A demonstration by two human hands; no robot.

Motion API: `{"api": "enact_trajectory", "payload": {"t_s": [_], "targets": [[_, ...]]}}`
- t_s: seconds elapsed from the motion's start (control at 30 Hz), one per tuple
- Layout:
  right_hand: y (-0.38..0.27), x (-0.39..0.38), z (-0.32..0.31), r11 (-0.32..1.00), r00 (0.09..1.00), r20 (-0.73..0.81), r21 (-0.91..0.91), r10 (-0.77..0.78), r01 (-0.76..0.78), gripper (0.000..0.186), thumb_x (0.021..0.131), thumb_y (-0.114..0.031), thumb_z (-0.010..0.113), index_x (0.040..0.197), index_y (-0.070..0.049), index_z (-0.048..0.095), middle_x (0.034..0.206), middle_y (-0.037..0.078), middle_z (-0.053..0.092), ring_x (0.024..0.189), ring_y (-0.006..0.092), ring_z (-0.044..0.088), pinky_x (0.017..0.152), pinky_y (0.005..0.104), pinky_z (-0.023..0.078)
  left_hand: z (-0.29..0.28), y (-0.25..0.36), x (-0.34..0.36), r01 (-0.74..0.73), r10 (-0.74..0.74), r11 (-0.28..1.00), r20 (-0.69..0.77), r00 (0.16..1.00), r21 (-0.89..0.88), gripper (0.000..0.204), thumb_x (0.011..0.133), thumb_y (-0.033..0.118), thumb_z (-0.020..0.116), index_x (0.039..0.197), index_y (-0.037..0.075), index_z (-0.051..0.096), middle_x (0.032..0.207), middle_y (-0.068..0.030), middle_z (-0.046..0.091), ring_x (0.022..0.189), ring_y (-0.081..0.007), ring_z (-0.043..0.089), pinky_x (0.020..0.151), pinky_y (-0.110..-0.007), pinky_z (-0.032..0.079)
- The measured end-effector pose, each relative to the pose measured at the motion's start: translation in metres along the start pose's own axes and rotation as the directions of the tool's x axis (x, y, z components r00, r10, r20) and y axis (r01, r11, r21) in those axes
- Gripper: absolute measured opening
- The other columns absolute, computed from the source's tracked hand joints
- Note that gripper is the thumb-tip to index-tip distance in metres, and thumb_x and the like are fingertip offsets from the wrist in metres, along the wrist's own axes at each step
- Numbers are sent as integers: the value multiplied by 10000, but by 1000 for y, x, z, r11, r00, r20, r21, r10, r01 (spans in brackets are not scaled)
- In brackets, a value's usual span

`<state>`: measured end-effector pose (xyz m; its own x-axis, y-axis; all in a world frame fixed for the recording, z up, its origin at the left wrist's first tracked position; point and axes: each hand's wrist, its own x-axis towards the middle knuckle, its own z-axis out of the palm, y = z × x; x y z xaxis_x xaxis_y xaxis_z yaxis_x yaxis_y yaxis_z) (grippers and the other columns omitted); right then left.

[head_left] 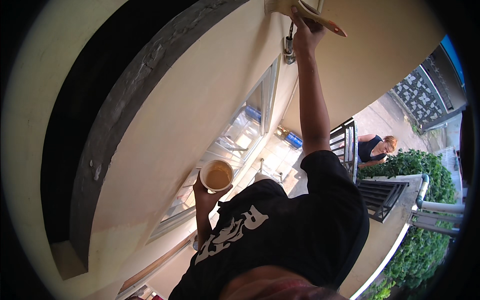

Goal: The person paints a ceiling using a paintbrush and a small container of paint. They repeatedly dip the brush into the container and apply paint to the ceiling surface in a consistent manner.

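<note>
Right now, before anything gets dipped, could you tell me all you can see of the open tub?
The tub is round and open-topped, with a pale, whitish rim, and looks like plastic. No lid shows on it. Inside is a tan substance that looks like paint, its surface below the rim; how deep it goes cannot be told. The mouth faces the camera. The person's left hand holds it from outside, and no other contact shows. In this view it appears in front of the window.

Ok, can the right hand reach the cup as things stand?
Likely not: the right hand is raised and occupied with the brush, well away from the cup in the left hand.
</note>
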<state>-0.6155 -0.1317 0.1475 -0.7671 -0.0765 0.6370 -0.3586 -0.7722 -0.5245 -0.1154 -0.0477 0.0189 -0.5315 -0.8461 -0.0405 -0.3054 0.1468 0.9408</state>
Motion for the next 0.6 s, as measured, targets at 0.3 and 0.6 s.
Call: {"api": "enact_trajectory", "payload": {"t_s": [0.3,0.6], "targets": [[-37,-75,49,971,990,-39,-202,-137,126,300,925,-28,811,1191,31,685,1150,94,721,952,130,680,834,250,562,5,-1,-5,-21,22,999,39,999,-29,763,643,130,1005,1306,18,645,1193,-124,756,1128,-235,729,987,-399,572],[-107,-162,71,964,940,258,82,223,-252,317,882,103,780,1176,68,667,1155,181,736,1074,252,730,944,378,626,2,0,-4,-66,64,996,41,997,56,792,618,177,1020,1288,27,625,1190,-123,741,1112,-250,723,959,-401,579]]}}
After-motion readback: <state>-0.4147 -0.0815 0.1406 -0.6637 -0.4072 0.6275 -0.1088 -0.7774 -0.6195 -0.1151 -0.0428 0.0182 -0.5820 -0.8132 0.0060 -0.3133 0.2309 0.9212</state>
